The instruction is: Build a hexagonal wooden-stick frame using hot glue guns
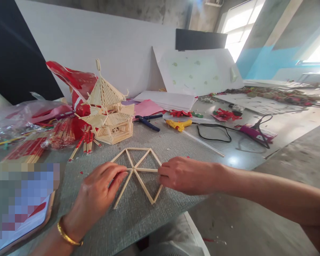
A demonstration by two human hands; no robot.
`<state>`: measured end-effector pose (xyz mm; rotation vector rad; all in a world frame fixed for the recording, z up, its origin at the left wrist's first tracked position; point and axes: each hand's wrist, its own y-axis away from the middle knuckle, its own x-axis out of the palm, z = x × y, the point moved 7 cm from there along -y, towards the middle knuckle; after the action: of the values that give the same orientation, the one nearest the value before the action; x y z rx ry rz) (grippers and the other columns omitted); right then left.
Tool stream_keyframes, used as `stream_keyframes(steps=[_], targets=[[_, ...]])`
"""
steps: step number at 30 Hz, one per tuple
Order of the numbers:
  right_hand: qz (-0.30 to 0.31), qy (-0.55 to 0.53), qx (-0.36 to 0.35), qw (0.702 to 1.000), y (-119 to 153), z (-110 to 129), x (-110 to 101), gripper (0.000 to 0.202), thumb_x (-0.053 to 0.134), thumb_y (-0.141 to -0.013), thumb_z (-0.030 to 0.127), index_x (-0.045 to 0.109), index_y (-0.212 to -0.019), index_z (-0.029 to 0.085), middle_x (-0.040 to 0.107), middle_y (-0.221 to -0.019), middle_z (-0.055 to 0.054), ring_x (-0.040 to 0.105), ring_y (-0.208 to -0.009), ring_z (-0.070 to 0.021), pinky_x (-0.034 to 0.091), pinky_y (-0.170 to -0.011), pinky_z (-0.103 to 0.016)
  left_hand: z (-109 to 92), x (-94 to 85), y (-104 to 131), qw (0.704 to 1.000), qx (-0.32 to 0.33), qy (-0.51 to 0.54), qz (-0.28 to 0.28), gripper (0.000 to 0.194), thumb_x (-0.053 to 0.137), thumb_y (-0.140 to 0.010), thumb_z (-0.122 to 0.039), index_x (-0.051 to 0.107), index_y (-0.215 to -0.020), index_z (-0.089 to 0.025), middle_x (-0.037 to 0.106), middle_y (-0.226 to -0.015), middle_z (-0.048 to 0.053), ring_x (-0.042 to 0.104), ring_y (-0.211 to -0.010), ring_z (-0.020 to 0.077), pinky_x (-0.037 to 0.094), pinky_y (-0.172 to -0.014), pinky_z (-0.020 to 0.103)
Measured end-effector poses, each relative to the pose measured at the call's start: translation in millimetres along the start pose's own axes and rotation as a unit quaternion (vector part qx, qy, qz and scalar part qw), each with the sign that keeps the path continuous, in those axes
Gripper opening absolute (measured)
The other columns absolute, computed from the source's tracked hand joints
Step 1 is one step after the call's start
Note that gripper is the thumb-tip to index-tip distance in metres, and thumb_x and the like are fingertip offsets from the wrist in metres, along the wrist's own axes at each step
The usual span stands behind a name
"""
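A flat, wheel-like frame of pale wooden sticks (144,186) lies on the table, its spokes meeting at a central joint. My left hand (100,186), with a gold bracelet at the wrist, pinches the frame's left spoke near the centre. At the opposite corner, the fingers of my right hand (180,176) close round the end of the right spoke; they hide that joint. Behind the frame stands a small pavilion model (113,129) built of similar sticks, with a pointed roof. Neither hand touches it.
A yellow glue gun (178,125) with a black cord and dark blue pliers (148,123) lie beyond my hands. Bundled red-wrapped sticks (62,133) are at the left, above a phone (29,213). A clear glue stick (204,143) lies near the table's right edge.
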<state>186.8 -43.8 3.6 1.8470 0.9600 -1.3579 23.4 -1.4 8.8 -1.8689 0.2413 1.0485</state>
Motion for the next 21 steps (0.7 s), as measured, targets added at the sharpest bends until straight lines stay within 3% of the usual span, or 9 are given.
stream_keyframes(steps=[6,10,15,21], targets=[[-0.066,-0.010,0.113,0.991,36.6,-36.1,-16.7,0.023,0.037,-0.094,0.015,0.059,-0.095,0.015,0.057,-0.084,-0.005,0.050,-0.074,-0.0136,0.036,-0.062,-0.028,-0.6,-4.2,3.7,1.000,0.003,-0.018,-0.020,0.013,0.047,-0.093,-0.029,0.058,-0.098,-0.022,0.066,-0.089,0.001,0.064,-0.081,0.0151,0.050,-0.076,0.029],[-0.094,-0.043,0.133,0.986,51.2,-30.7,-1.9,0.026,0.035,-0.096,0.020,0.061,-0.094,0.015,0.056,-0.081,-0.004,0.051,-0.073,-0.0128,0.038,-0.063,-0.027,-6.2,-8.9,1.9,0.999,0.021,-0.027,-0.036,0.013,0.048,-0.093,-0.027,0.058,-0.099,-0.022,0.065,-0.088,0.001,0.063,-0.079,0.0146,0.050,-0.075,0.028],[-0.121,-0.075,0.136,0.980,45.3,-15.9,20.7,0.023,0.037,-0.095,0.017,0.060,-0.096,0.016,0.056,-0.083,-0.004,0.051,-0.071,-0.0121,0.038,-0.061,-0.026,-7.2,-3.9,0.1,0.999,0.031,-0.024,-0.003,0.013,0.047,-0.093,-0.028,0.058,-0.097,-0.022,0.065,-0.086,0.000,0.063,-0.076,0.0140,0.050,-0.071,0.027],[-0.129,-0.045,0.135,0.981,28.8,-17.1,19.0,0.023,0.039,-0.093,0.013,0.059,-0.083,0.014,0.055,-0.078,-0.004,0.047,-0.066,-0.0114,0.034,-0.056,-0.025,2.4,-5.9,2.5,0.999,-0.012,-0.033,0.039,0.016,0.045,-0.094,-0.031,0.058,-0.096,-0.022,0.065,-0.087,-0.001,0.062,-0.077,0.0140,0.048,-0.071,0.027]])
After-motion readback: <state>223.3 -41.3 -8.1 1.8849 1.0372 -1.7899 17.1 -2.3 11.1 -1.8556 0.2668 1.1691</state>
